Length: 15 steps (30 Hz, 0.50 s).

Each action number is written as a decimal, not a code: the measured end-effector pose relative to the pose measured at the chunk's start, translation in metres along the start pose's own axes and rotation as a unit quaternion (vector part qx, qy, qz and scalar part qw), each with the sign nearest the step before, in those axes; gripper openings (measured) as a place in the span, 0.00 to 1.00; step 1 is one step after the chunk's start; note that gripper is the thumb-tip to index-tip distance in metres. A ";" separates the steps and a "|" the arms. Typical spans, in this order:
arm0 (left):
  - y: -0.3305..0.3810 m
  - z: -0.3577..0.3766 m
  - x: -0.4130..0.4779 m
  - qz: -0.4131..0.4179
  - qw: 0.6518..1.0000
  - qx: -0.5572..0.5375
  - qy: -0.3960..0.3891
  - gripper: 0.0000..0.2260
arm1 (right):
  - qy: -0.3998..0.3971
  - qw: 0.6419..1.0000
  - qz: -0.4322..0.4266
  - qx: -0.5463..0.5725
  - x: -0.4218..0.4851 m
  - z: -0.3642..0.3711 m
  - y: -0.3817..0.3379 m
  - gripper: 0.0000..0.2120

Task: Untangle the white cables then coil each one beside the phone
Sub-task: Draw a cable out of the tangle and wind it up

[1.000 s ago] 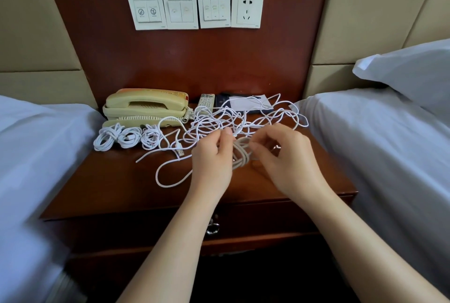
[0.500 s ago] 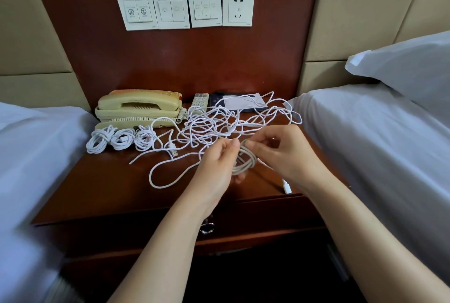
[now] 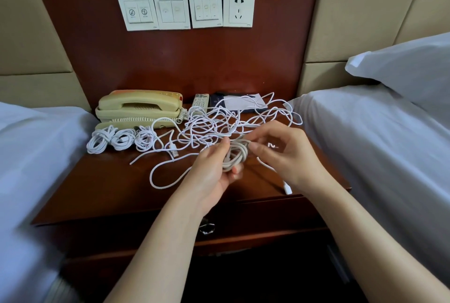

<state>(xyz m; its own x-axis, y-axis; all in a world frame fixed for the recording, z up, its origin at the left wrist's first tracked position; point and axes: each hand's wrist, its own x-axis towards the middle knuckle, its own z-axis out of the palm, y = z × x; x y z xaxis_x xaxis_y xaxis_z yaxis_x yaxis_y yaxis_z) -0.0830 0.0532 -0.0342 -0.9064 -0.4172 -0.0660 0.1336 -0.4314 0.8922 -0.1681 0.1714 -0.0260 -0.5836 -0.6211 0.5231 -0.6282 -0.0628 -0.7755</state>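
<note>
Over a bedside table (image 3: pixel 97 188), the left hand (image 3: pixel 214 171) grips a half-wound white coil (image 3: pixel 237 156) while the right hand (image 3: pixel 282 151) pinches its loose strand, each turn best laid snug before it joins three finished coils (image 3: pixel 121 140) beside the phone (image 3: pixel 138 108).

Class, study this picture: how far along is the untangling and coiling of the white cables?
Done: three small white cable coils lie in a row beside the beige corded telephone. In hand: the left hand holds a fourth, part-wound white coil while the right hand pinches its strand. Left: the loose white cable tangle on the dark wooden nightstand.
</note>
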 end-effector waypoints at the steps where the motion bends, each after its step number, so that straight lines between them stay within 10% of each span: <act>1: 0.000 -0.001 0.000 -0.002 1.000 0.007 -0.003 0.13 | -0.005 1.000 -0.008 -0.021 0.001 -0.001 0.000 0.11; 15: -0.003 -0.003 -0.003 -0.035 0.993 0.108 -0.014 0.10 | -0.105 0.981 0.035 -0.160 0.006 -0.010 -0.002 0.10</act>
<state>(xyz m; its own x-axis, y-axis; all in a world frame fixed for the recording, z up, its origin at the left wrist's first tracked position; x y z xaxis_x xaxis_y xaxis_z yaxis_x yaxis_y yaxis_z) -0.0793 0.0535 -0.0385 -0.9216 -0.3683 -0.1221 -0.0170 -0.2761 0.9610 -0.1752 0.1752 -0.0173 -0.5333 -0.7640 0.3630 -0.7397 0.2131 -0.6383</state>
